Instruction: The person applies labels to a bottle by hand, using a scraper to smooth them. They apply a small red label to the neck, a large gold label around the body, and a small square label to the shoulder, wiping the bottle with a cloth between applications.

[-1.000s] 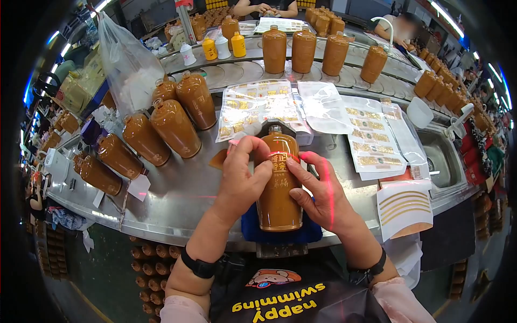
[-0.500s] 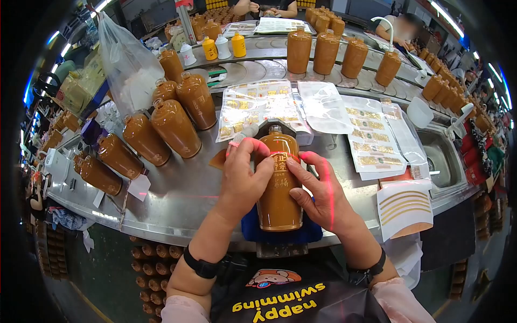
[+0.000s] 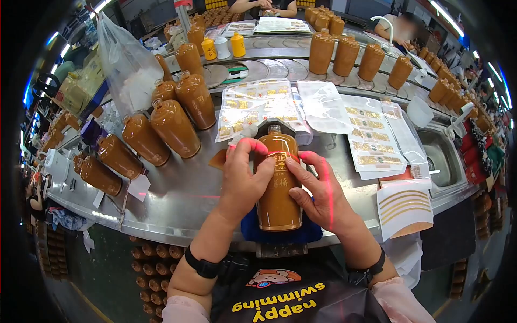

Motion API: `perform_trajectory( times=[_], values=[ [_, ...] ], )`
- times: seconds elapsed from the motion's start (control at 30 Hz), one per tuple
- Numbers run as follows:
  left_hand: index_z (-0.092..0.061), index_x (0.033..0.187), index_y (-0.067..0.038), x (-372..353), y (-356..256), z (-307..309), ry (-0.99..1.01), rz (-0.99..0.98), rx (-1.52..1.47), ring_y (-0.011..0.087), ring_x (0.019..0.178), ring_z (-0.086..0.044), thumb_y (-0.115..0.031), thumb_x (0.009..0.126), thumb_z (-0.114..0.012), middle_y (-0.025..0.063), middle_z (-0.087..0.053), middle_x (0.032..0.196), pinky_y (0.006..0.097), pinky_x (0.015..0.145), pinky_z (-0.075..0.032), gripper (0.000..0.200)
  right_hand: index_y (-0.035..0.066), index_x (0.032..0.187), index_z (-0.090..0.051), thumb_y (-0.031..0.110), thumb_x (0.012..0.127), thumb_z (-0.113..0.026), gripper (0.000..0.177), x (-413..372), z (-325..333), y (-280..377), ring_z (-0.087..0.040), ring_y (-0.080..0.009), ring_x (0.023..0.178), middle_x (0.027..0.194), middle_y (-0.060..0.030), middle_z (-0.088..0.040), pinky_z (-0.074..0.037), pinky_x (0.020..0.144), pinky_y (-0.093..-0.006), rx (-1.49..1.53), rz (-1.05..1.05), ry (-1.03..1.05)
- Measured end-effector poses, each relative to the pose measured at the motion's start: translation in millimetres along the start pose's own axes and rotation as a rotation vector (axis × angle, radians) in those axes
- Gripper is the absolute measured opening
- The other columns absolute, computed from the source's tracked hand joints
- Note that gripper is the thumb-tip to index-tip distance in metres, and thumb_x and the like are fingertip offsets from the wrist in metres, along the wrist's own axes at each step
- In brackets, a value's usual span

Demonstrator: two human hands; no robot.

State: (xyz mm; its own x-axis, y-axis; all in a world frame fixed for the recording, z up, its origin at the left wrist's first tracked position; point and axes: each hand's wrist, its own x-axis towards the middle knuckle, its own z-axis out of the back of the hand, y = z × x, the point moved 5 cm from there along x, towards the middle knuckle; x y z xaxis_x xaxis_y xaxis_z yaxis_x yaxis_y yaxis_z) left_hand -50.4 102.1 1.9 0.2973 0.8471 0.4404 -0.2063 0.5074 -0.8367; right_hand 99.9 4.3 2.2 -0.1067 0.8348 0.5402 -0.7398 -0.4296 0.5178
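A glossy brown bottle [image 3: 279,207] lies tilted in front of me, its neck toward a dark notched holder [image 3: 276,125] and its base over a blue cloth [image 3: 251,229]. Gold characters [image 3: 280,161] mark its upper front. My left hand [image 3: 243,175] bends its thumb and forefinger against the left side of these characters. From the right, my right hand [image 3: 322,194] presses its fingertips on the bottle, with the thumb lower on its side. Whether a thin film is under my fingertips, I cannot make out. A red laser line crosses both hands and the bottle.
Several brown bottles [image 3: 175,129] stand at the left. Sheets of gold stickers [image 3: 256,107] lie behind the holder, with another sticker sheet [image 3: 375,141] at the right. Curved gold strips [image 3: 405,207] sit near the right edge, by a sink [image 3: 442,161]. Bottles ride a conveyor [image 3: 269,69] behind.
Brown bottles on the conveyor have shifted right, and one now hides a small white bottle at the left. My hands and the bottle under them have barely moved.
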Motion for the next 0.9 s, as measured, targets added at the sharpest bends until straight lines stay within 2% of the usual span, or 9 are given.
perform_trajectory(
  times=[0.1,0.4,0.5,0.8,0.9],
  values=[
    [-0.057,0.089,-0.002,-0.2,1.6,-0.9,0.020,0.048,-0.041,0.0263,0.088,-0.053,-0.011,0.083,-0.062,0.0104,-0.060,0.087,0.0376,0.082,-0.044,0.012,0.008,0.135,-0.054,0.021,0.087,-0.070,0.053,-0.2,-0.3,-0.4,-0.050,-0.0393,0.115,0.130,-0.0227,-0.045,-0.045,0.098,-0.0426,0.007,-0.002,-0.002],
    [-0.057,0.090,-0.003,-2.2,-7.2,1.2,0.056,0.009,-0.047,0.0263,0.087,-0.054,-0.009,0.083,-0.060,0.0103,-0.060,0.084,0.0376,0.081,-0.043,0.010,0.008,0.135,-0.055,0.021,0.087,-0.070,0.052,0.0,0.1,0.3,-0.051,-0.0389,0.115,0.129,-0.0224,-0.046,-0.046,0.097,-0.0421,0.009,0.003,-0.016],
    [-0.057,0.092,-0.003,-2.4,-10.4,-0.4,-0.007,-0.039,-0.054,0.0267,0.088,-0.054,-0.009,0.083,-0.061,0.0105,-0.060,0.084,0.0379,0.082,-0.043,0.012,0.008,0.135,-0.055,0.021,0.087,-0.070,0.052,0.0,0.2,0.3,-0.051,-0.0390,0.115,0.129,-0.0225,-0.045,-0.046,0.097,-0.0423,0.015,-0.001,-0.015],
    [-0.056,0.091,-0.003,1.7,-13.4,-4.1,0.025,-0.052,0.049,0.0269,0.085,-0.053,-0.007,0.083,-0.060,0.0104,-0.060,0.084,0.0382,0.081,-0.042,0.010,0.007,0.135,-0.055,0.021,0.088,-0.069,0.051,-0.3,-1.1,-1.1,-0.051,-0.0398,0.116,0.130,-0.0237,-0.045,-0.046,0.098,-0.0427,0.032,-0.002,-0.011],
    [-0.056,0.092,-0.002,1.8,-11.3,-5.4,0.042,0.042,-0.088,0.0267,0.086,-0.053,-0.006,0.083,-0.059,0.0100,-0.059,0.084,0.0380,0.081,-0.043,0.010,0.007,0.135,-0.055,0.021,0.088,-0.069,0.050,-0.5,-1.0,-1.0,-0.050,-0.0400,0.116,0.130,-0.0239,-0.045,-0.046,0.098,-0.0427,0.025,-0.002,-0.012]
  ],
)
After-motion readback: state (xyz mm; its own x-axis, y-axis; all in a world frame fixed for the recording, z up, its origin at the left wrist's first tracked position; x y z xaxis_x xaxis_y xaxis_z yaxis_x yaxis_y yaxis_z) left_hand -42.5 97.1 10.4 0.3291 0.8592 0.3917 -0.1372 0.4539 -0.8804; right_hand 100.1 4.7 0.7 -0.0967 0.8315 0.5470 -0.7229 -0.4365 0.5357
